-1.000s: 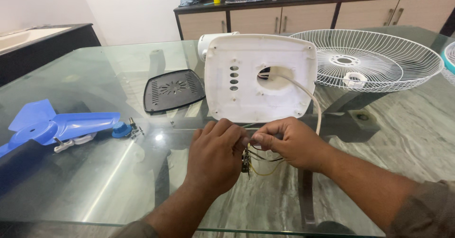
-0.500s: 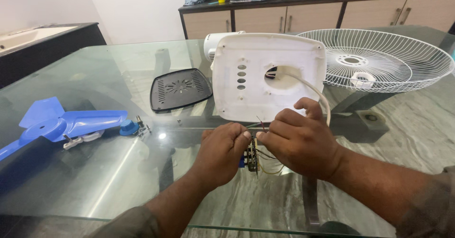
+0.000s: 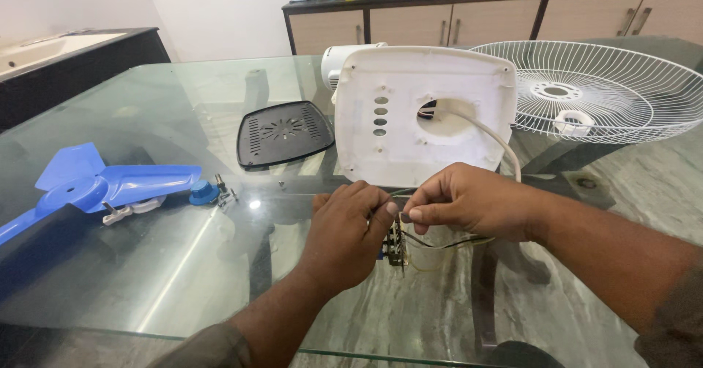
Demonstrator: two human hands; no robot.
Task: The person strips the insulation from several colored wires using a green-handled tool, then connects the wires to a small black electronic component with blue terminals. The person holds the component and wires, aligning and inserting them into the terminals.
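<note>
My left hand (image 3: pixel 344 236) grips a small switch block (image 3: pixel 396 244) just above the glass table (image 3: pixel 146 280). My right hand (image 3: pixel 469 201) pinches thin dark and yellowish wires (image 3: pixel 439 245) that hang from the top of that block. Both hands meet in front of a white plastic fan base (image 3: pixel 421 115), which stands upright with a round hole and a white cable (image 3: pixel 498 145) coming out of it. The wires loop down under my right hand.
A black vented cover plate (image 3: pixel 282 132) lies left of the base. A blue fan blade (image 3: pixel 95 185), a blue cap (image 3: pixel 203 192) and small screws (image 3: pixel 223 192) lie at the left. A white wire fan guard (image 3: pixel 600 93) rests at the right. Cabinets stand behind.
My right hand has dropped from beside the base's hole down to the top of the switch block, where it now pinches the wires. The view has shifted slightly.
</note>
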